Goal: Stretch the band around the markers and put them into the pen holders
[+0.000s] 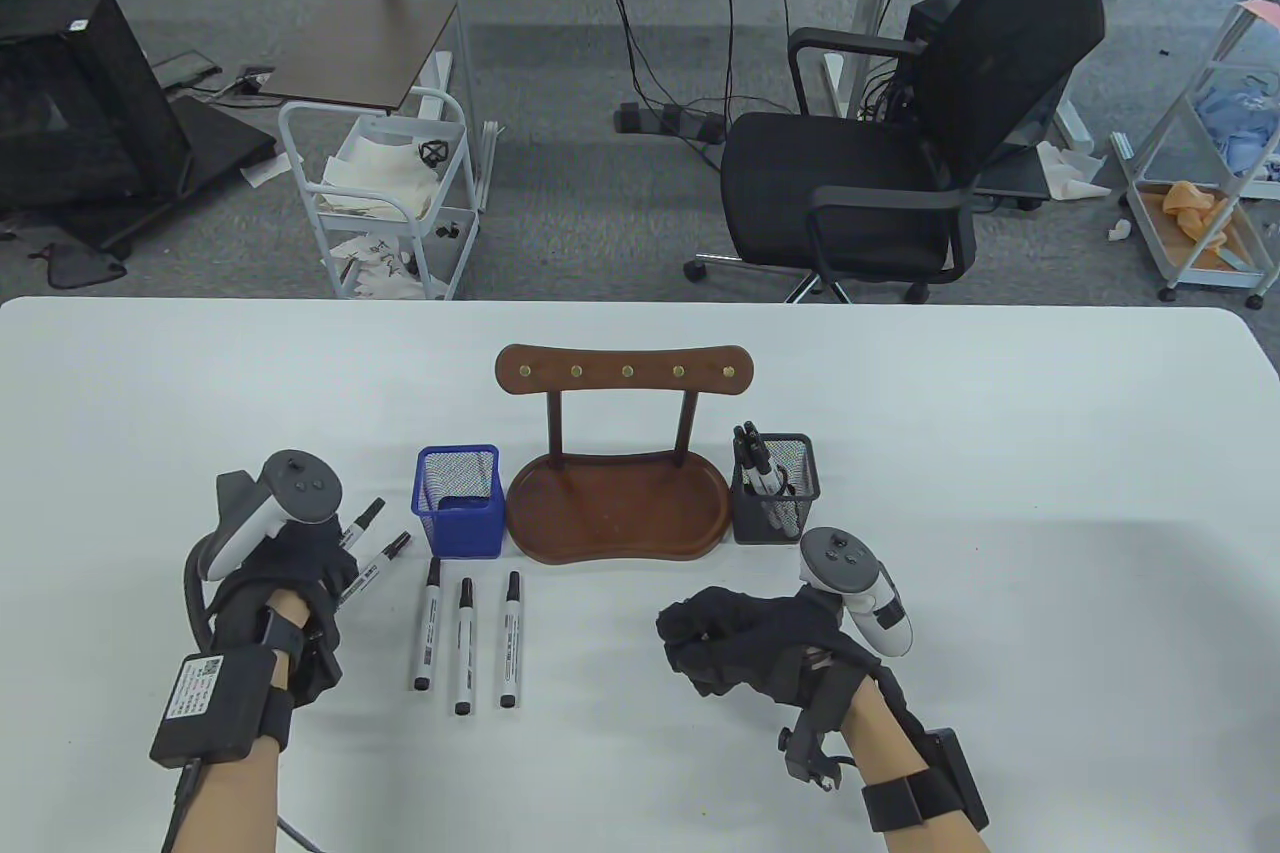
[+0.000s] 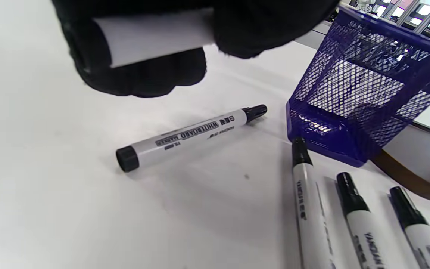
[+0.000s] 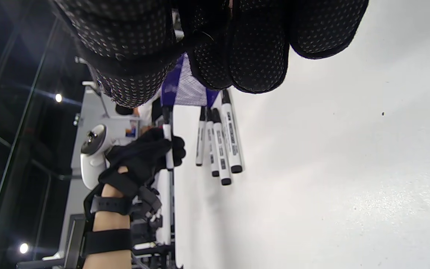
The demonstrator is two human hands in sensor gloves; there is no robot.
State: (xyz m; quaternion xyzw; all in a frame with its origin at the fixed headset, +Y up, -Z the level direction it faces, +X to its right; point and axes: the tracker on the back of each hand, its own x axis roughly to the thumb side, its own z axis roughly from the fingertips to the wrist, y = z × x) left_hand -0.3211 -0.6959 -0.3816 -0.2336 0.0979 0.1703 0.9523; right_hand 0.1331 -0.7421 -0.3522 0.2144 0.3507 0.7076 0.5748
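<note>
In the table view, the left hand is seen at 8 o'clock on the table, its fingers closed round 1 marker whose capped tip points toward 1 o'clock. A 2nd marker lies just beside it, and 3 more markers lie side by side at 6 o'clock of the blue pen holder. A wooden tray stand sits between that holder and the black pen holder, which already contains markers. The right hand rests at 5 o'clock, fingers curled together; whether a band is enclosed cannot be told.

In the left wrist view, the white barrel of the held marker is clamped between the gloved fingers at 12 o'clock. The loose marker lies flat at centre, well apart from the grip, with the blue pen holder at 2 o'clock.

In the right wrist view, the fingertips are pressed together at 12 o'clock; nothing held is visible, and no band is shown in any view. The left hand is seen at 8 o'clock, gripping its marker.

Gathering appears to be the step in hand. It is best done by the markers being collected parallel, caps aligned, and held firmly near the middle so a band can be slipped over 1 end.
</note>
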